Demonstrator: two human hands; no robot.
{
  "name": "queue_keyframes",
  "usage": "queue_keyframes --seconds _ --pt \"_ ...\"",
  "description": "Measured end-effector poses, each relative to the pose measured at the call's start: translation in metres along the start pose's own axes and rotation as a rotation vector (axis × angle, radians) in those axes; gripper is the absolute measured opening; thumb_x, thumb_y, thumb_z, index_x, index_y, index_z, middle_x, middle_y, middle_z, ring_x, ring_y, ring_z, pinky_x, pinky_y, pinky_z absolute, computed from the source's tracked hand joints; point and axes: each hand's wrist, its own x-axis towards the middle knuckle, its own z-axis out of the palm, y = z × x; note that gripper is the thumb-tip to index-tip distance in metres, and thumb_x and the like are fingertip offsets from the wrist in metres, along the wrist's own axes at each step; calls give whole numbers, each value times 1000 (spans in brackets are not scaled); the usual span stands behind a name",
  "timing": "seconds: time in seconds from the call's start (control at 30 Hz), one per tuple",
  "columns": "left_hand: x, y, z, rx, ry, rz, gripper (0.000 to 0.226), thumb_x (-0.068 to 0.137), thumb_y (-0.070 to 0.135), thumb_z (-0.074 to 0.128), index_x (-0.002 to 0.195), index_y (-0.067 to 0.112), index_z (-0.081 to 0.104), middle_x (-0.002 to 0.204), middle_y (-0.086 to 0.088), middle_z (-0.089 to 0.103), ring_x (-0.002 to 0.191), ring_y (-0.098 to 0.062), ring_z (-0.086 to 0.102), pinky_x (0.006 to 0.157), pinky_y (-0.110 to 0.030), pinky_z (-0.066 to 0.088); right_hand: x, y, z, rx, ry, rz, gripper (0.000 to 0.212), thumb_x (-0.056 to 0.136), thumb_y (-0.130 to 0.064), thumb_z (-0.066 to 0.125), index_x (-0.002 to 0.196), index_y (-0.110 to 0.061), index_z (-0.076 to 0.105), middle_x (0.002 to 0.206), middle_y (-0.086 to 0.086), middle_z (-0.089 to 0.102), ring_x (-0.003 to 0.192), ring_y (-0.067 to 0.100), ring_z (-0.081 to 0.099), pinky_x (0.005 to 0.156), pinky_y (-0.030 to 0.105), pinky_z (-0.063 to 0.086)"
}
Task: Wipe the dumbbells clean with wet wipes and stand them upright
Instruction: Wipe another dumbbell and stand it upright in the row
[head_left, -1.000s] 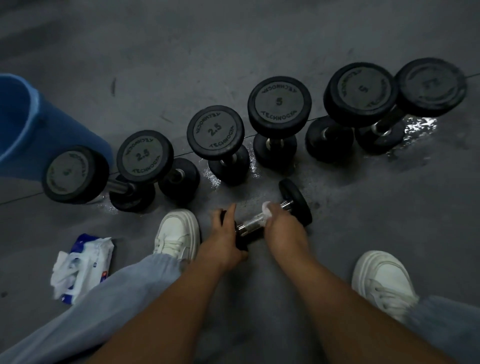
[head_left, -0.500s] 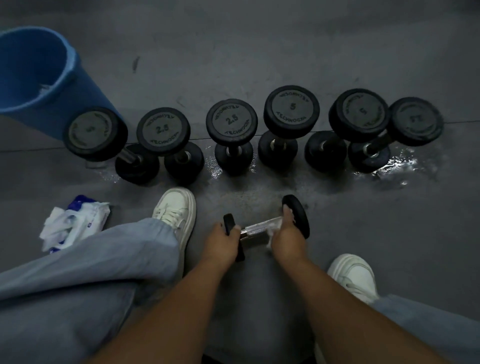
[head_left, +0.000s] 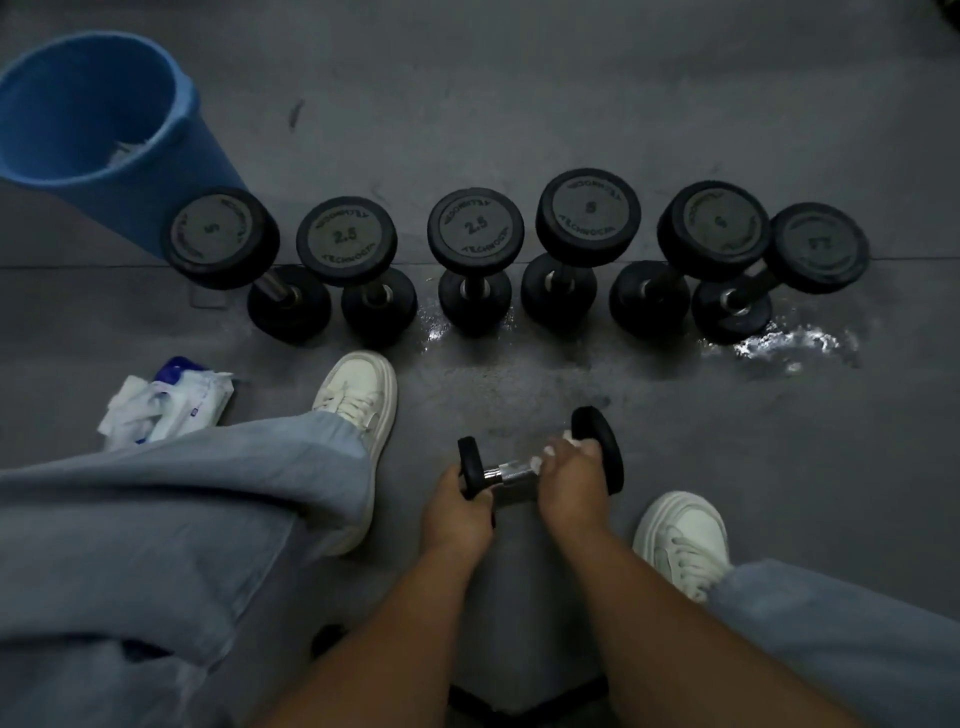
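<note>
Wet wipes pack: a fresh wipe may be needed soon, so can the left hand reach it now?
Probably not: the left hand grips one end of the small dumbbell, and the left trouser leg lies between it and the wet wipes pack. After letting go, perhaps.

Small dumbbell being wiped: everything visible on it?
The small dumbbell has two black round heads, rubber-looking, on a shiny chrome bar. It lies sideways between the shoes, not upright. The left-hand grip holds its left head; the right-hand grip presses a white wet wipe to the bar by the right head.
</note>
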Motion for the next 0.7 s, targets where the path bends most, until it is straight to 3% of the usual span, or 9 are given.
queue_keyframes --seconds 0.1,0.13,0.2,0.3,0.37,0.43,0.57,0.63,0.7 --pt "-2 -6 -2 9 -17 -14 32 91 11 62 120 25 58 112 -7 69 101 -25 65 95 -39 52 -7 2 3 -25 -168 -51 19 86 -18 54 102 -15 63 107 14 63 98 29 59 84 33 45" --pt "-1 -6 -3 42 -30 -21 36 90 11 62 124 23 58 113 -9 69 102 -27 65 96 -40 52 -9 4 6 89 -171 -34 15 84 -20 56 98 -17 60 97 13 65 89 26 62 82 34 48" --pt "-2 -1 -7 83 -60 -32 43 90 8 62 129 23 55 113 -9 67 103 -28 64 95 -40 52 -7 4 2 206 -54 5 13 90 -12 52 102 -14 49 84 3 60 74 19 58 70 23 49" --pt "-9 11 -9 150 -76 -14 58 89 2 61 143 15 43 121 -11 64 109 -27 62 97 -39 50 -3 18 -2 172 83 112 15 94 -22 50 103 -14 58 95 8 67 88 28 65 74 26 50" --pt "-18 19 -11 220 -85 15 69 91 3 60 151 13 29 131 -10 59 113 -24 58 94 -30 45 -4 19 4 63 -26 47 18 92 -29 53 102 -20 64 97 7 68 93 29 65 74 29 49" --pt "-25 25 -10 240 -104 72 68 90 1 60 149 14 30 131 -8 57 107 -18 56 87 -24 40 -5 16 5 74 -124 -26 17 92 -33 54 99 -20 63 89 6 67 90 27 66 70 27 47" --pt "-28 21 -5 243 -146 130 72 84 -3 64 142 26 33 116 8 53 104 -14 57 76 -16 44 14 14 -5 165 139 136 23 97 -30 47 108 -17 61 101 13 68 97 31 64 77 33 49" --pt "-25 19 -3 211 -138 149 67 83 -4 66 134 30 39 114 9 57 102 -15 63 80 -20 51 11 7 10 51 11 74 21 96 -30 47 106 -18 61 103 11 68 97 29 65 76 32 49" --pt "-22 16 -3 173 -123 176 59 84 -4 67 118 38 44 109 12 61 91 -5 67 86 -28 55 1 -6 25 46 -160 -66 17 95 -30 49 99 -17 60 101 10 67 95 28 64 76 31 49"
